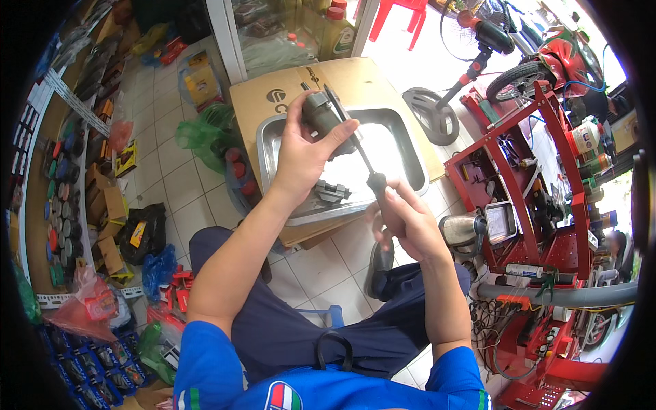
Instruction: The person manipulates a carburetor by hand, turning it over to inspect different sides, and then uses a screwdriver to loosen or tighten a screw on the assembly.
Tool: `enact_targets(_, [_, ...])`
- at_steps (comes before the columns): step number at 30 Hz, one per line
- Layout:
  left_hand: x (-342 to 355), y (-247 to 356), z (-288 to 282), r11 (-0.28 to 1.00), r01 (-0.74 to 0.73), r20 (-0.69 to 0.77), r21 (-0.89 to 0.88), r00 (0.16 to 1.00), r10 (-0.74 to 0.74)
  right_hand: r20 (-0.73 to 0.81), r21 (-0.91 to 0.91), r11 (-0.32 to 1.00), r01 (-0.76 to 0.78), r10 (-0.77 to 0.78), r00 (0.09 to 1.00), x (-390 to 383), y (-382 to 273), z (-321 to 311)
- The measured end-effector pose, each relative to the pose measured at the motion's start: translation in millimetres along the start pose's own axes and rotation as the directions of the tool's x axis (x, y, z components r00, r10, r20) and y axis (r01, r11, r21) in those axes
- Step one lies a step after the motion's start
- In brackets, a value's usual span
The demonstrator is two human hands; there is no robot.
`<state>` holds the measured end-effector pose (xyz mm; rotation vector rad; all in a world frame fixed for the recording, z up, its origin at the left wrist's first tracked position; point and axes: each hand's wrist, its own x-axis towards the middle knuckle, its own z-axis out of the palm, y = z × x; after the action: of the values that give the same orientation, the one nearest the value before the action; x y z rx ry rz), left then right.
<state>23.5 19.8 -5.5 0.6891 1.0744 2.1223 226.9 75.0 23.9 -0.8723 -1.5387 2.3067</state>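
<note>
Left hand is clamping fingers round the metal part over the tray's far edge, right hand is gripping a screwdriver alongside, contact unclear, block is lying loose by the near edge; work's looking midway, held part apparently unfinished.

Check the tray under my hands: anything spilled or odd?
Nothing clearly stands out, no visible spill: the metal tray sits on the cardboard box, holding a dark metal part. Glare hides part of the tray's floor.
</note>
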Motion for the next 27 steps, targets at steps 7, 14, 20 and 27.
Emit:
enact_targets(7, [7,6,-1,0.999,0.031,-0.032,-0.044,0.999,-0.032,0.054,-0.059,0.993,0.098,-0.095,0.994,0,5,-20])
enact_targets(14, [8,10,-7,1.000,0.025,-0.013,-0.006,1.000,-0.025,0.062,-0.089,0.991,0.103,-0.098,0.993,-2,-1,-20])
enact_targets(20, [6,11,-5,1.000,0.010,-0.017,0.006,1.000,-0.010,0.043,-0.136,0.985,0.108,-0.103,0.994,-2,-2,-20])
enact_targets(27, [6,12,-5,0.999,0.026,-0.023,0.030,0.999,-0.025,-0.037,-0.305,0.935,0.181,-0.201,0.979,-3,2,-17])
